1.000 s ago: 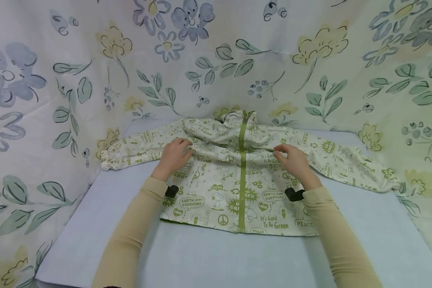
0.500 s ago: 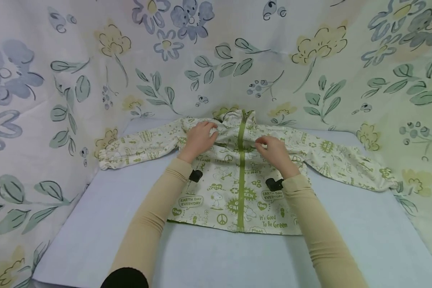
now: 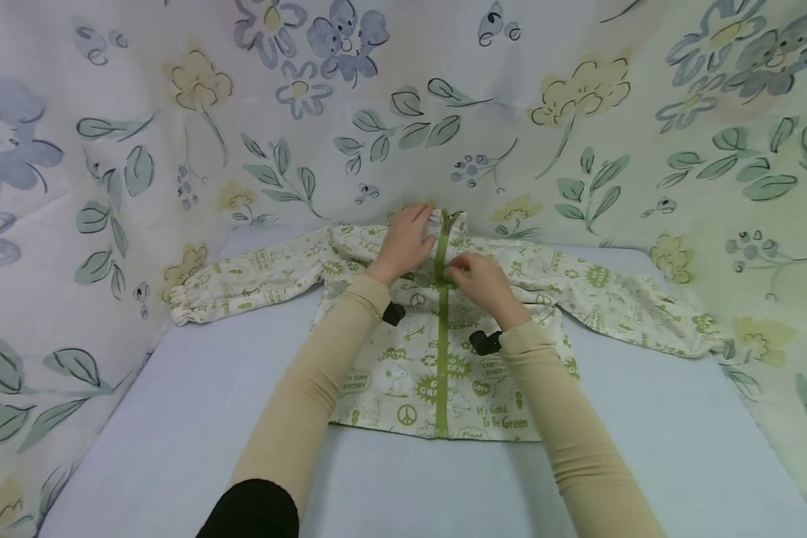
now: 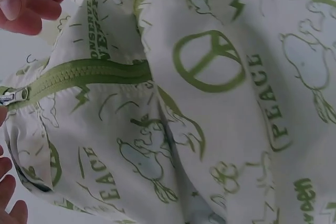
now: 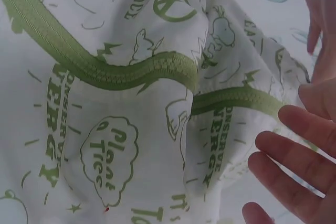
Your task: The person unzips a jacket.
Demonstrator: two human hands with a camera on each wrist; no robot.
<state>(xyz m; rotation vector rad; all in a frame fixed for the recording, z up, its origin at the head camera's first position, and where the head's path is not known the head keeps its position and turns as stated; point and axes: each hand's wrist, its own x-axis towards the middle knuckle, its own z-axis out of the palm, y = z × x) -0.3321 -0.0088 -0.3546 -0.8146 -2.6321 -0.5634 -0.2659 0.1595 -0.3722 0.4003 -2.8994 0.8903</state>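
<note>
A white jacket with green print lies front up, sleeves spread to both sides, its green zip running down the middle. My left hand is at the left of the collar, fingers loosely extended. In the left wrist view a metal zip pull sits close to its fingertips; no grip on it shows. Just right of the zip, below the collar, is my right hand. Its fingers are spread and relaxed in the right wrist view, with nothing visible between them. The jacket front is rumpled under both hands.
The jacket lies on a pale table. Flower-printed cloth hangs behind the table and along both sides. Black wrist cameras sit at both cuffs. A dark round object shows low on the left forearm.
The left hand has moved up and right from the jacket's chest to the collar. The right hand has moved left toward the zip. The jacket stays spread.
</note>
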